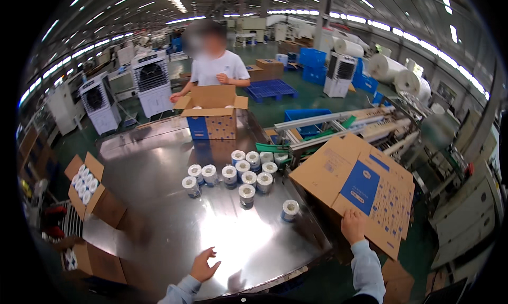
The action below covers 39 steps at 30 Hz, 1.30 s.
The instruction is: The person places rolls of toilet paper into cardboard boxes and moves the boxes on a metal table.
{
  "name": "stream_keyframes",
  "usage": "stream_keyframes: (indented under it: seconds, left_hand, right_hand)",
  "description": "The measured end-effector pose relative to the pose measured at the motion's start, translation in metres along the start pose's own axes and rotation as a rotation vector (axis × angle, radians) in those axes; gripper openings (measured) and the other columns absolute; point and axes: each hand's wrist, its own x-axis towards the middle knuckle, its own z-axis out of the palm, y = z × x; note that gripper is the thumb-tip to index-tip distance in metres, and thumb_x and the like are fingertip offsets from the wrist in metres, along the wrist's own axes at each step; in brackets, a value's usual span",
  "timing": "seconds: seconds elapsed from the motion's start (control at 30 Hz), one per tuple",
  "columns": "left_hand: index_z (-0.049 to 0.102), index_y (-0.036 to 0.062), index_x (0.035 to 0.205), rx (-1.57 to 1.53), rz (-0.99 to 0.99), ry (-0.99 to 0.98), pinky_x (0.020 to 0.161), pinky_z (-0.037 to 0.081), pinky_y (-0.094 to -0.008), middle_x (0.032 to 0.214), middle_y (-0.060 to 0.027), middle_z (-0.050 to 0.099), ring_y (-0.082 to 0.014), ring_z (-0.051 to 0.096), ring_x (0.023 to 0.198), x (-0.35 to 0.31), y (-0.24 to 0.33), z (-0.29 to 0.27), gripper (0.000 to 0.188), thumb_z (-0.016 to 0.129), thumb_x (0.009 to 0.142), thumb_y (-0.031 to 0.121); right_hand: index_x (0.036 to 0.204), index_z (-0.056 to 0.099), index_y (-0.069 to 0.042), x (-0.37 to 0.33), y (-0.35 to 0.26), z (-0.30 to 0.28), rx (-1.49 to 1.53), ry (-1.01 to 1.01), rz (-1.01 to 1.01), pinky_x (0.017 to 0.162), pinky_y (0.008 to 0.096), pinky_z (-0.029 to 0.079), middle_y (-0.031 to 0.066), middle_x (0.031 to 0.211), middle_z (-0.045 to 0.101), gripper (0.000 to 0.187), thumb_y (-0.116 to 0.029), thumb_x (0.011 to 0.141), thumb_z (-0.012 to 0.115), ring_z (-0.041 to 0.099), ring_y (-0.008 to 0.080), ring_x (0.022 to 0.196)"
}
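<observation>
My right hand [353, 226] grips the near edge of a flattened cardboard carton [323, 169], brown with a blue panel and small printed patterns, which slants over the table's right side. Over the near part of the shiny metal table [143, 182], my left hand [203, 265] holds nothing, its fingers apart. Several wrapped toilet paper rolls [246, 194] stand in a loose group beyond it. One roll [290, 210] stands by itself closer to the carton.
Across the table a person in a white shirt [219, 66] stands behind an open carton [222, 126]. At the left, open cartons [108, 206] hold more rolls. A conveyor [323, 126] with green guides reaches the table's far right. Air coolers [151, 82] stand beyond.
</observation>
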Motion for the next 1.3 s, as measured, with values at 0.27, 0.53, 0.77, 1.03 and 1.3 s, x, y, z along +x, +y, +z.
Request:
stream_keyframes:
  seconds: [0.27,0.53,0.77,1.03,1.3]
  left_hand:
    - [0.047,-0.0005,0.137,-0.537,0.388,0.213,0.109,0.033,-0.0384,0.137,-0.0156,0.052,-0.0248,0.047,0.128,0.071,0.134,-0.152,0.065,0.06,0.09,0.042]
    - [0.076,0.0077,0.096,-0.588,0.665,-0.483,0.113,0.016,-0.0511,0.13,-0.0193,0.059,-0.0371,0.037,0.135,-0.002,0.128,-0.096,0.049,0.053,0.092,0.05]
    - [0.06,0.0083,0.071,-0.612,0.515,0.28,0.084,0.045,-0.0375,0.074,-0.0085,0.059,-0.0242,0.057,0.086,-0.01,0.027,-0.094,0.028,0.044,0.095,0.011]
    - [0.047,0.0085,0.043,-0.078,0.39,0.738,0.094,0.037,-0.0395,0.045,-0.0008,0.045,-0.0199,0.054,0.068,-0.014,0.034,-0.144,0.034,0.051,0.076,0.016]
    - [0.06,0.0072,0.077,0.569,0.465,0.185,0.094,0.038,-0.0446,0.085,-0.0099,0.056,-0.0291,0.054,0.091,0.032,0.052,-0.101,0.014,0.067,0.069,0.015]
  right_hand:
    - [0.086,0.059,-0.004,0.124,-0.111,-0.258,0.471,-0.032,-0.862,0.063,0.0311,0.046,0.0033,0.071,0.059,0.022,-0.023,0.079,0.069,0.06,0.0183,0.076]
    - [0.096,0.061,-0.011,0.166,-0.252,-0.074,1.003,-0.218,-0.979,0.082,0.042,0.044,0.0076,0.085,0.057,0.031,-0.04,0.086,0.063,0.057,0.0282,0.091]
    - [0.136,0.045,-0.006,0.153,-0.331,-0.046,0.929,0.067,-0.735,0.115,0.0494,0.024,0.0147,0.144,0.041,0.065,-0.039,0.085,0.066,0.037,0.0341,0.135]
    - [0.065,0.05,-0.014,0.11,-0.217,-0.069,0.621,0.032,-0.749,0.065,0.0338,0.043,0.0004,0.064,0.051,0.048,-0.058,0.071,0.068,0.053,0.0209,0.063]
    - [0.093,0.057,-0.002,0.119,-0.174,-0.128,0.693,-0.286,-0.613,0.095,0.0484,0.045,0.026,0.126,0.052,0.063,-0.052,0.064,0.083,0.051,0.0468,0.111]
